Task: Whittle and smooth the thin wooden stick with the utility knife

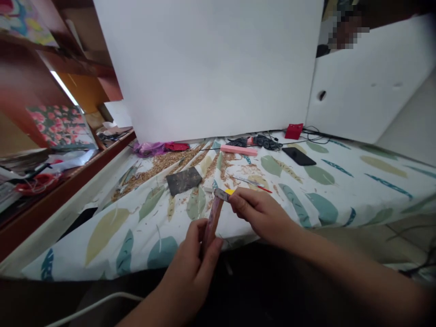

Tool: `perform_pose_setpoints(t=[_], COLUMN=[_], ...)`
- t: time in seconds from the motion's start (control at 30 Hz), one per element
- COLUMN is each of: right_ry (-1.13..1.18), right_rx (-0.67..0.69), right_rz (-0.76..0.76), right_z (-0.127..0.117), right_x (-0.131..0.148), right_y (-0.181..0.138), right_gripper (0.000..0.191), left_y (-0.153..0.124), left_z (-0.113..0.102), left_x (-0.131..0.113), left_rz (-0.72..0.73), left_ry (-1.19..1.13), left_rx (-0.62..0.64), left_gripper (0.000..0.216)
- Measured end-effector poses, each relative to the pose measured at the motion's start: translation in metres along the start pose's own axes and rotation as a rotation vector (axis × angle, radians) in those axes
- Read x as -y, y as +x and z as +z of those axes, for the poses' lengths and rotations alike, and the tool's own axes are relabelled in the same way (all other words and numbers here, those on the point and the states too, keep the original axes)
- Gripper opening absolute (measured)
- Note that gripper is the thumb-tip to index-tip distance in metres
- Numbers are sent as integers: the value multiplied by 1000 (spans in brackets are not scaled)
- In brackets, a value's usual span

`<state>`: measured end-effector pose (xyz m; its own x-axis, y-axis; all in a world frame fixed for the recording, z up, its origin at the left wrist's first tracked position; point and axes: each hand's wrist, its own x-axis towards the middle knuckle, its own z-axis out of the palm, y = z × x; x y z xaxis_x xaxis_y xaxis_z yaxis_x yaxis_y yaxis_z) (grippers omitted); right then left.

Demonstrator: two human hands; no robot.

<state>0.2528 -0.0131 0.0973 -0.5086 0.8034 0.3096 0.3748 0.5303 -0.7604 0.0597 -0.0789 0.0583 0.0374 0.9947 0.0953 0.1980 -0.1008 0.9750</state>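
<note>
My left hand (pixel 195 256) is closed around a narrow reddish-brown wooden strip (pixel 213 218), which tilts upward from the fist near the table's front edge. My right hand (pixel 250 206) grips a short tool with a grey metal end (pixel 222 195) and a yellow part beside the fingers. That metal end meets the top of the strip; the rest of the tool is hidden in the fist, so its exact kind is unclear. Just beyond lie a dark grey rectangular sheet (pixel 184 181) and a thin tool with a red tip (pixel 254 183).
Wood shavings (pixel 163 164) litter the leaf-patterned tablecloth (pixel 105 231). Farther back are a pink block (pixel 239 150), black crumpled plastic (pixel 267 142), a black phone (pixel 299 156) and a red object (pixel 294 131). A white panel (pixel 214 68) stands behind; a cluttered shelf (pixel 68 168) is at left.
</note>
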Motion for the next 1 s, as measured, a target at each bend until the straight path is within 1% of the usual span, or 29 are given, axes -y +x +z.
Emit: perform_pose_setpoints(t=[0.07, 0.13, 0.27, 0.43, 0.57, 0.67, 0.83, 1.0], right_ry=[-55, -113, -209, -243, -282, -303, -314, -303], right_rx=[71, 91, -42, -91, -70, -30, -17, 19], right_rz=[-46, -67, -76, -93, -71, -80, -137, -129], right_z=[7, 11, 17, 24, 29, 33, 38, 38], right_x=[9, 14, 17, 23, 29, 33, 36, 32], right_y=[1, 1, 1, 4, 7, 6, 5, 5], right_gripper=[40, 39, 40, 39, 40, 38, 39, 38], left_y=[-7, -11, -13, -16, -17, -17, -18, -16], left_z=[-5, -11, -22, -31, -38, -41, -42, -42], left_x=[0, 2, 3, 2, 0, 1, 1, 2], left_rz=[92, 134, 166, 202, 178, 190, 240, 252], left_ry=[101, 216, 332, 306, 232, 219, 281, 359], left_rx=[33, 47, 39, 25, -1, -1, -5, 20], left_gripper=[28, 26, 20, 23, 26, 26, 25, 23])
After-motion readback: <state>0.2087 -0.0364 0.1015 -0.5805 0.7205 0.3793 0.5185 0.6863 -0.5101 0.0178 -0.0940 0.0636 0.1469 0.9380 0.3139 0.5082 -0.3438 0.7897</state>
